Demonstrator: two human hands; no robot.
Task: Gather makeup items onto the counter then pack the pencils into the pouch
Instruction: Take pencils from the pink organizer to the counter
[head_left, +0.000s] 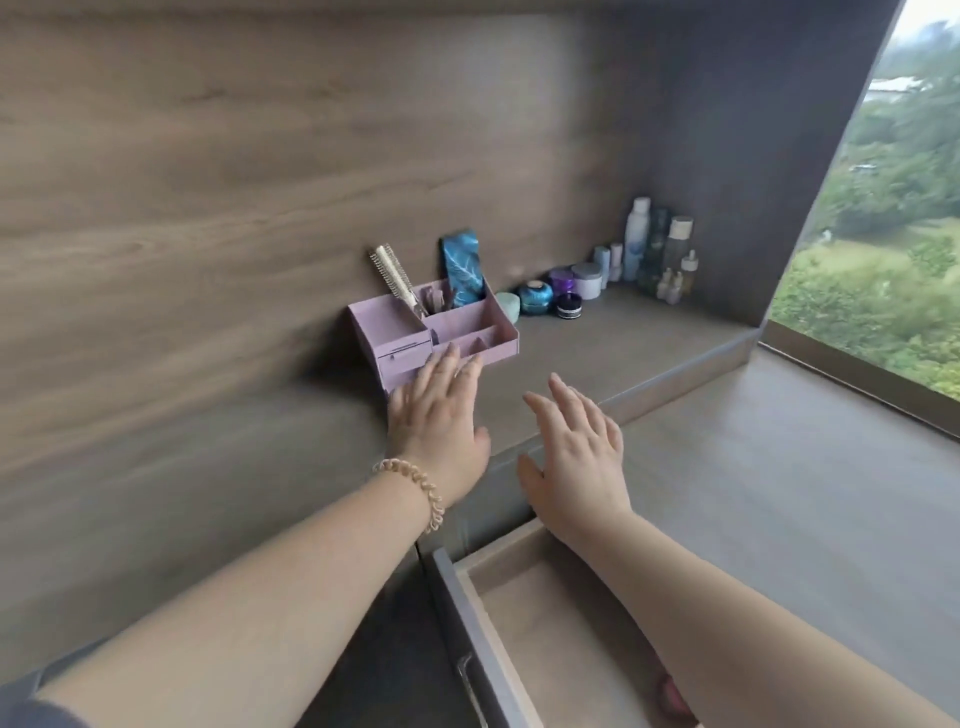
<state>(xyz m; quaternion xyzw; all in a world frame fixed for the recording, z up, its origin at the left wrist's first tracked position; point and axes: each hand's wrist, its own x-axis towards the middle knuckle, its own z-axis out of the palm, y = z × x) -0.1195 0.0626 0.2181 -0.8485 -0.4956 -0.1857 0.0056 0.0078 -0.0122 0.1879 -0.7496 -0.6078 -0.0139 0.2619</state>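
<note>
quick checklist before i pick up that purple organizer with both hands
1. Left hand free: ok. Its fingers are straight and hold nothing, with the fingertips at the front of the purple organizer.
2. Right hand free: ok. It is open and apart from the organizer.
3. Contents steady: not ok. The hairbrush and the blue patterned case lean in the rear compartments and might tip.
4. Counter bare beside the organizer: ok.
5. Drawer out of the way: not ok. It stands open under the right forearm.
6. Pencils inside the organizer: cannot tell.
</note>
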